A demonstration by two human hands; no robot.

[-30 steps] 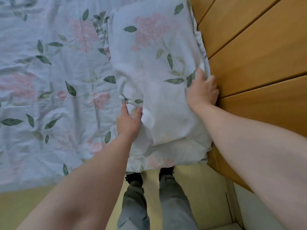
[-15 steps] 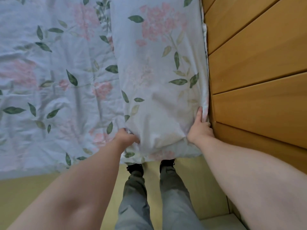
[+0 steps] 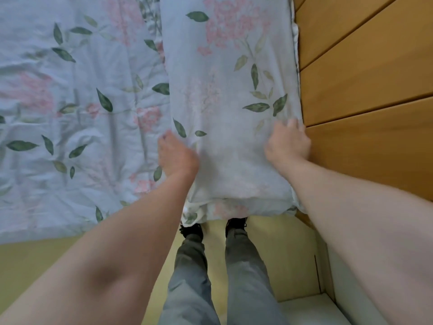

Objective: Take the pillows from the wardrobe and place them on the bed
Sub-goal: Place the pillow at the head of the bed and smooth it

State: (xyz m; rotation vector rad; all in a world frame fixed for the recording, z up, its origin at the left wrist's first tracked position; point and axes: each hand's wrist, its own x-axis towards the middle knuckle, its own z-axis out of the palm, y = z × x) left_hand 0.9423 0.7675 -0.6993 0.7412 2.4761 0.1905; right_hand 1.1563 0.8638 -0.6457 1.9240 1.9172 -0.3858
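A pillow (image 3: pixel 225 90) in a pale blue case with pink flowers and green leaves lies flat on the bed (image 3: pixel 70 102), along its right edge against the wooden headboard. A second layer of the same fabric shows under its near end. My left hand (image 3: pixel 175 156) grips the pillow's left side with the fingers curled into the fabric. On the pillow's right side, next to the wood, my right hand (image 3: pixel 287 144) holds the edge; its fingertips are blurred.
The wooden headboard (image 3: pixel 363 78) rises at the right, tight against the pillow. I stand on a yellowish floor (image 3: pixel 281 254) at the bed's near edge, with my legs (image 3: pixel 192 277) below the pillow. A white surface (image 3: pixel 304 308) shows at the bottom right.
Both hands have slid from the pillow's near corners farther up along its sides. The pillow has gone from tilted and bunched to flat and straight beside the headboard.
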